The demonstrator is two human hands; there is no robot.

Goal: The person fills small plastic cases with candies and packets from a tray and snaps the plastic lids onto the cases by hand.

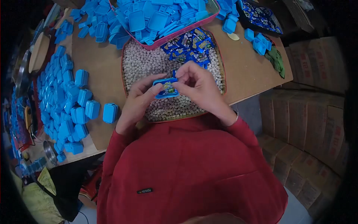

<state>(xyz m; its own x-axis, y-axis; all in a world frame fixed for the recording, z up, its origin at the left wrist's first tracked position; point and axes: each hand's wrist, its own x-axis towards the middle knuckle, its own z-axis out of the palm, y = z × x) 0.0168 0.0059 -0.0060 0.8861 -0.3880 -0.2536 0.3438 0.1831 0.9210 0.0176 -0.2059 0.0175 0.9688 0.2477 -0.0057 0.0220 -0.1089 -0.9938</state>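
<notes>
My left hand (143,93) is closed on a small blue plastic box (167,96), thumb over its near rim. Inside the box lies a shiny printed packet (168,88) in blue, yellow and green. From the right, my right hand (195,84) reaches in with thumb tip at the packet and box edge; its fingers are curled, and what they pinch, if anything, is hidden. Both hands are above a tray (225,71) full of small whitish pellets (140,61). Several blue printed packets (192,46) lie on the pellets at the tray's far right.
A pink-rimmed bin (217,15) of open blue boxes overlaps the tray's far side. Closed blue boxes (85,97) are heaped at left, with one (110,113) apart. A dark tray of packets (259,18) and green cloth (275,61) are at right, beside stacked cartons (309,115).
</notes>
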